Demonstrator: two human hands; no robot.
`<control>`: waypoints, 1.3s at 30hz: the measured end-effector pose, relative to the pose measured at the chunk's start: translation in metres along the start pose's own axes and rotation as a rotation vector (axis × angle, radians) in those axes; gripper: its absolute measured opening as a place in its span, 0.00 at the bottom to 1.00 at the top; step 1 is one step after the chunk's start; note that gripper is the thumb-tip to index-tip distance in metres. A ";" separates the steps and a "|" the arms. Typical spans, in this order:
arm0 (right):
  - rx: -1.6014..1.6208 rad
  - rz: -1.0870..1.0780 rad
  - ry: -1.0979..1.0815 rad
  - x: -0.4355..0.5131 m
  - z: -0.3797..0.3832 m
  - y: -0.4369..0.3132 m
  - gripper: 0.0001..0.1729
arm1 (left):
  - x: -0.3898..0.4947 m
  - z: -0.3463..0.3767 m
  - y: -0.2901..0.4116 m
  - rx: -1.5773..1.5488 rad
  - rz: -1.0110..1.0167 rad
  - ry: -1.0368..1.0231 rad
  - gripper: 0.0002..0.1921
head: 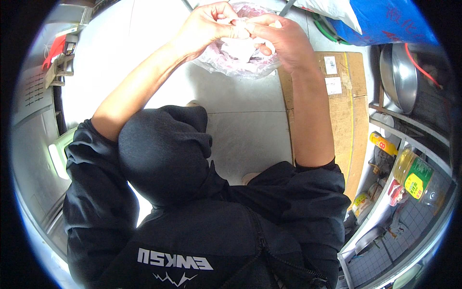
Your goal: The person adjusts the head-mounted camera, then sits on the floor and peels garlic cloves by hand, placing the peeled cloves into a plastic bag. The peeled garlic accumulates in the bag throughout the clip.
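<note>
Both hands meet at the top of the head view, above a clear plastic bag (249, 70) spread open with pink and whitish contents. My left hand (213, 23) pinches one side of a small pale piece (239, 24), too overexposed to name. From the other side my right hand (276, 34) grips the same piece with thumb and index finger, its other fingers curled around something whitish. Below the fingers, a bright white item (238, 48) lies in the bag's mouth.
Flattened cardboard (335, 123) covers the floor at right. Beyond it stand a metal basin (399, 77), a shelf with an oil bottle (413, 173) and a yellow bottle (383, 143). A blue sack (389, 21) is at upper right, a small wooden stool (59, 70) at left.
</note>
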State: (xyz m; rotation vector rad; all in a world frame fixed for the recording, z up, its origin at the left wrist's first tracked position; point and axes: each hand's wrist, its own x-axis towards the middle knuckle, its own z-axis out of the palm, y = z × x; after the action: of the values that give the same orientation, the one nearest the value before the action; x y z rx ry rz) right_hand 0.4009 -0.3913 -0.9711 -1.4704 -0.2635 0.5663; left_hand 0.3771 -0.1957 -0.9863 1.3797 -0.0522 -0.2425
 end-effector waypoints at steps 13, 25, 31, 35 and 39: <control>-0.019 0.051 0.178 0.007 0.011 0.006 0.09 | 0.005 -0.002 -0.008 -0.296 -0.112 -0.073 0.12; 0.323 0.108 0.266 0.010 0.016 0.007 0.12 | 0.002 -0.007 -0.007 -0.415 -0.136 0.182 0.11; -0.101 0.009 0.381 0.006 0.016 0.006 0.13 | 0.003 -0.001 -0.004 -0.235 -0.077 0.241 0.08; -0.483 -0.171 0.436 0.009 0.024 0.012 0.11 | 0.003 -0.003 -0.005 -0.162 -0.041 0.133 0.08; -0.569 -0.316 0.441 0.010 0.025 0.015 0.10 | 0.002 -0.006 -0.007 -0.220 -0.108 0.071 0.09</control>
State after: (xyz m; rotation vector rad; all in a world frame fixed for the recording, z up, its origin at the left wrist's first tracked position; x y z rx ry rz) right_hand 0.3941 -0.3641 -0.9849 -2.0063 -0.3138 -0.1136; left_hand 0.3789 -0.1911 -0.9946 1.1725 0.1054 -0.2804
